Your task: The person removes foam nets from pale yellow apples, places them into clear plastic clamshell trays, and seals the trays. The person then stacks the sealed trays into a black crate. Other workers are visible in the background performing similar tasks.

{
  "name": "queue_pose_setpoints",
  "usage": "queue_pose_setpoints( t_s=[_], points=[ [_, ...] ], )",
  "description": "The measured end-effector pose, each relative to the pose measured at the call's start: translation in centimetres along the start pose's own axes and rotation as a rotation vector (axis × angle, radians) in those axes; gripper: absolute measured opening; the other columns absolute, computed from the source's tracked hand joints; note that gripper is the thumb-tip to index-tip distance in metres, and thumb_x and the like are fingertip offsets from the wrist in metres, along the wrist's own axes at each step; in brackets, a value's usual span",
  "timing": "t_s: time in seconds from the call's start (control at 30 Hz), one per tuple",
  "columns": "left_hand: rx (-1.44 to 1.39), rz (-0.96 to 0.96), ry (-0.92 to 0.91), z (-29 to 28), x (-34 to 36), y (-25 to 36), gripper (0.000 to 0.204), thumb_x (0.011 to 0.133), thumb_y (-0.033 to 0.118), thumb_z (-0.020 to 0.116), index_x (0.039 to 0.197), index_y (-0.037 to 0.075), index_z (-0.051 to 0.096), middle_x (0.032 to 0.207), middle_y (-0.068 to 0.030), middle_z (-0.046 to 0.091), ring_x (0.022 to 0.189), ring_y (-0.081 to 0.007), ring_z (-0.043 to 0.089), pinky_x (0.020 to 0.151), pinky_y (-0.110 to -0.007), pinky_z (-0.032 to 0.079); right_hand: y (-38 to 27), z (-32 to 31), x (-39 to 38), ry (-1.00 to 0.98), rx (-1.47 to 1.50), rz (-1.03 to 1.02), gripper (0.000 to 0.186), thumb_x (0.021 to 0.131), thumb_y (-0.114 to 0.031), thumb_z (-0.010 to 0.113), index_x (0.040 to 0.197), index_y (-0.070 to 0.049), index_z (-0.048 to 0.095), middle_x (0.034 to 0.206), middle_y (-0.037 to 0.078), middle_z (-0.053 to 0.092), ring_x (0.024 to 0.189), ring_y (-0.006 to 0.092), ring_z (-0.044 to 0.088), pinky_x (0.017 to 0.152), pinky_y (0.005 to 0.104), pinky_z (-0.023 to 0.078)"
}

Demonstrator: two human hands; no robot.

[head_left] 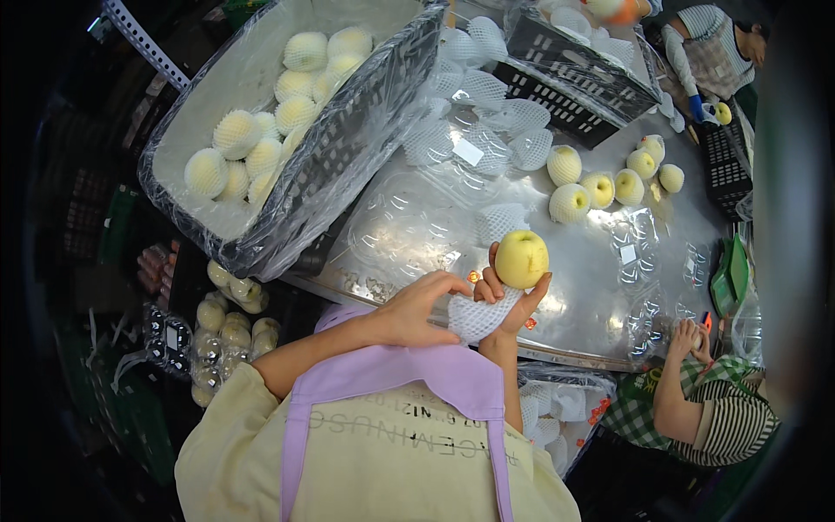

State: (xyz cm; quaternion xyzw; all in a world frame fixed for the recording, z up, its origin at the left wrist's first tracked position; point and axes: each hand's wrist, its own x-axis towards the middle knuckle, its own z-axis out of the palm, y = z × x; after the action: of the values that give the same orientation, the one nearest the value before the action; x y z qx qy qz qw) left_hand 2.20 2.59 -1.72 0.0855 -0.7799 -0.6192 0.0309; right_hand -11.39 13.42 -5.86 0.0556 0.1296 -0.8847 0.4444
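Note:
My right hand (513, 296) holds a round yellow fruit (524, 259) upright, with a white foam net sleeve (478, 317) below it in the same hand. At the sleeve's left end, my left hand (422, 309) has curved fingers and thumb gripping its edge. Loose empty foam nets (502, 222) lie just beyond the fruit on the metal table (391, 235). Farther back sit several yellow fruits (600, 190), some wearing nets.
A plastic-lined crate (178, 143) of netted fruit stands back left, black crates (561, 104) back right. Bagged fruit (235, 339) is lower left. One co-worker (713, 418) works at the right, clear of my hands; another (722, 52) is farther back near a green tray (729, 270).

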Motion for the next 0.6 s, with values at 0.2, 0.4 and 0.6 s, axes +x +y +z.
queue_pose_setpoints(
  t_s=[0.2,0.4,0.6],
  points=[
    [-0.547,-0.130,-0.100,-0.3,-0.3,-0.2,0.054,0.071,0.008,0.069,0.120,0.005,0.047,0.116,-0.0053,0.050,0.101,-0.0121,0.050,0.089,-0.028,0.041,0.2,-0.8,0.3,-0.032,0.148,0.024,0.067,0.082,-0.058,0.045,0.126,-0.007,0.038,0.114,0.018,0.048,0.049,0.0095,0.035,0.040,0.0200,0.032],
    [-0.582,-0.358,-0.049,0.8,0.2,-1.0,0.043,0.080,0.021,0.066,0.113,-0.001,0.050,0.099,-0.0097,0.059,0.090,-0.0136,0.057,0.079,-0.027,0.046,0.8,-1.7,0.5,-0.035,-0.003,-0.074,0.066,0.084,-0.056,0.045,0.125,-0.005,0.038,0.114,0.017,0.050,0.050,0.0090,0.035,0.040,0.0200,0.033],
    [-0.475,-0.354,-0.073,0.5,0.0,-1.4,0.033,0.081,0.021,0.064,0.104,-0.003,0.057,0.091,-0.0070,0.062,0.083,-0.0120,0.059,0.076,-0.026,0.046,1.2,0.4,0.3,0.033,-0.197,-0.251,0.064,0.085,-0.055,0.043,0.120,-0.001,0.040,0.110,0.015,0.052,0.050,0.0092,0.035,0.041,0.0199,0.032]
  ],
)
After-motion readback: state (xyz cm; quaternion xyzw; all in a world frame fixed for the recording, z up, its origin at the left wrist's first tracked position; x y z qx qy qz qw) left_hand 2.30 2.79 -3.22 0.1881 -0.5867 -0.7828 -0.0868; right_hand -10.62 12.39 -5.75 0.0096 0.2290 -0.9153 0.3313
